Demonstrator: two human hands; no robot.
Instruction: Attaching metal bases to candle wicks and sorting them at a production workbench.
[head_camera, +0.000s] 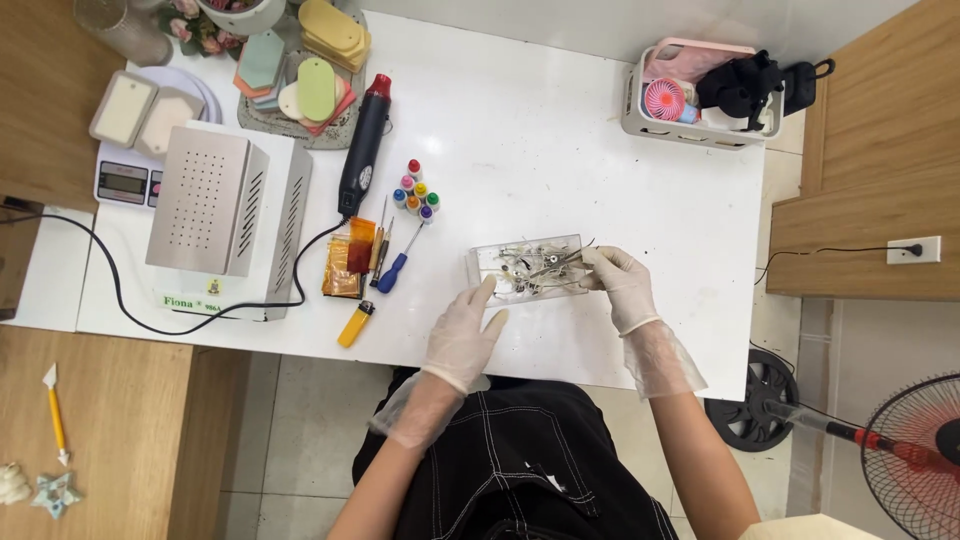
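1. White tabletop fills the head view, with a clear plastic box near its front edge.
2. My gloved left hand lies open, fingertips touching the box's left end.
3. My gloved right hand seems to pinch its right end.
4. Small dye bottles stand well left of the box.

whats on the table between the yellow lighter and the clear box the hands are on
Nothing: in the head view the white table is bare between the yellow lighter and the clear box.
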